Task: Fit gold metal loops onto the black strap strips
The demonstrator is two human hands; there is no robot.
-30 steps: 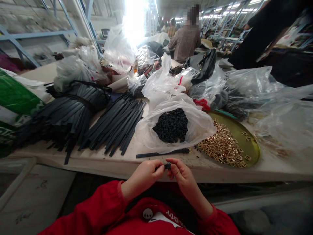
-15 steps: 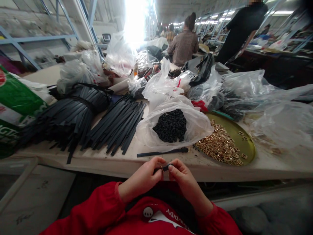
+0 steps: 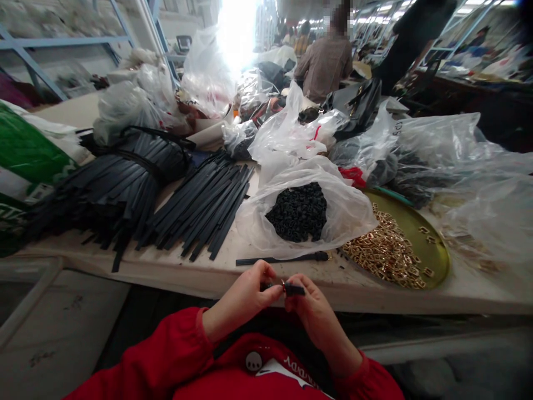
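Observation:
Just in front of the table edge, my left hand (image 3: 249, 294) and my right hand (image 3: 313, 312) pinch a short black strap (image 3: 295, 290) between them. A small gold-coloured buckle (image 3: 283, 285) sits on the strap between my fingertips. The strap's flat black end crosses my right fingers; much of the rest is hidden by my left hand. Beyond my hands, another black strap (image 3: 270, 260) lies along the table. Small black loops (image 3: 298, 212) fill an open plastic bag (image 3: 350, 222), and gold buckles (image 3: 385, 250) are heaped on a round tray (image 3: 435, 258).
Loose black strips (image 3: 200, 205) and a tied bundle of strips (image 3: 108, 194) lie on the left of the table (image 3: 166, 272). A green sack (image 3: 33, 144) stands far left. Clear plastic bags (image 3: 283, 128) crowd the back. Two people (image 3: 325, 66) are farther off.
The strap has turned between my hands: its flat end now lies across my right fingers, and the buckle shows at my fingertips. The camera view has shifted slightly.

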